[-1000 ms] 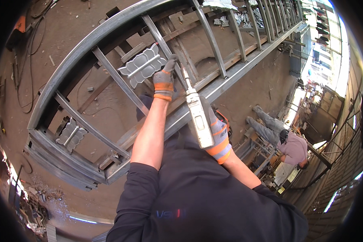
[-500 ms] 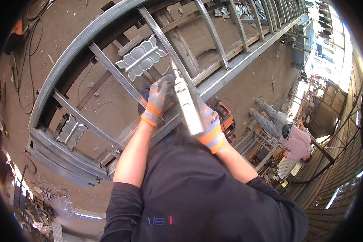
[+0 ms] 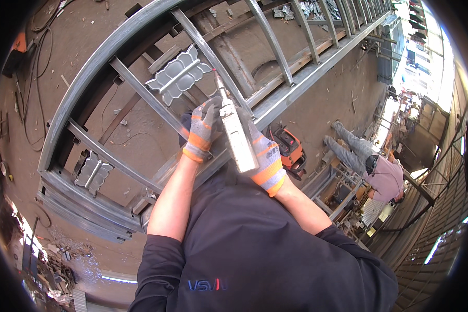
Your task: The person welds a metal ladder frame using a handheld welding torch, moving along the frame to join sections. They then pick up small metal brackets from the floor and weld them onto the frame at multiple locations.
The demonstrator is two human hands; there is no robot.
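A white handheld laser welding gun (image 3: 240, 143) slants up and away in front of my body. My right hand (image 3: 265, 156), in a grey and orange glove, is closed round its body from the right. My left hand (image 3: 204, 125), gloved alike, has its fingers curled against the gun's front part near the metal nozzle; the gun partly hides the fingertips. A small red light spot shows just past the nozzle, where the central rod of a silver leaf-shaped ornament (image 3: 179, 75) meets a slanting bar (image 3: 208, 49) of the steel frame (image 3: 83, 86).
Near the frame's left end sits a second silver ornament (image 3: 93, 174). An orange and black machine (image 3: 288, 151) stands on the floor to my right. Farther right a person (image 3: 382, 174) bends over cluttered benches. Cables (image 3: 36, 88) lie on the floor at far left.
The frame and ornaments have shifted slightly in view. Both hands keep the gun at the same joint, with the red spot still at the rod's end.
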